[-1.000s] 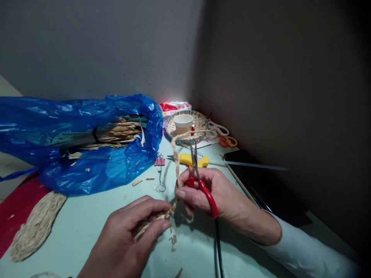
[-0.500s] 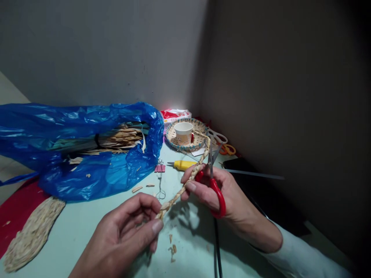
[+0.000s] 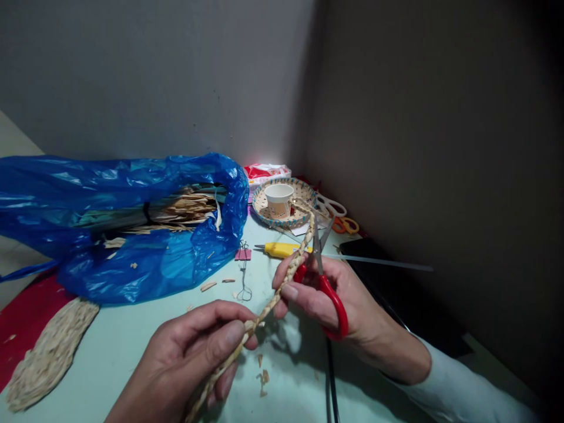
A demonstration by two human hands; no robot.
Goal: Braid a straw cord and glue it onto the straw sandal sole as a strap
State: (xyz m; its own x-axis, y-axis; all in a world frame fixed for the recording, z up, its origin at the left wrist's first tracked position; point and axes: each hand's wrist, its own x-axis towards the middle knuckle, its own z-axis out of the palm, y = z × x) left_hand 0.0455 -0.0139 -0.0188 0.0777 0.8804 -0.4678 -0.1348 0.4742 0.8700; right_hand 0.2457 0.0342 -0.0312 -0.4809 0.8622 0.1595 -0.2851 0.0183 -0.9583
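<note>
A pale braided straw cord [image 3: 269,306] runs slantwise between my two hands over the table. My left hand [image 3: 189,352] pinches it between thumb and fingers, and its lower end trails down past the palm. Farther up, the thumb and fingers of my right hand [image 3: 352,296] grip the same cord. Hooked in that right hand is also a pair of red-handled scissors [image 3: 318,252], blades parted and pointing up and away, just right of the cord. The cord's far end bends toward a woven tray [image 3: 304,191] with a paper cup [image 3: 279,202].
A blue plastic bag [image 3: 176,270] holding dry straw [image 3: 194,208] lies left. A coiled braid piece [image 3: 50,358] rests at lower left. Near the middle are a yellow-handled tool [image 3: 282,250], a pink binder clip [image 3: 243,254] and straw scraps [image 3: 263,379]. More scissors [image 3: 346,225] lie behind.
My left hand now holds the cord slightly farther up, with more braid showing below it. The scissors in my right hand have tilted slightly, and that hand has barely moved.
</note>
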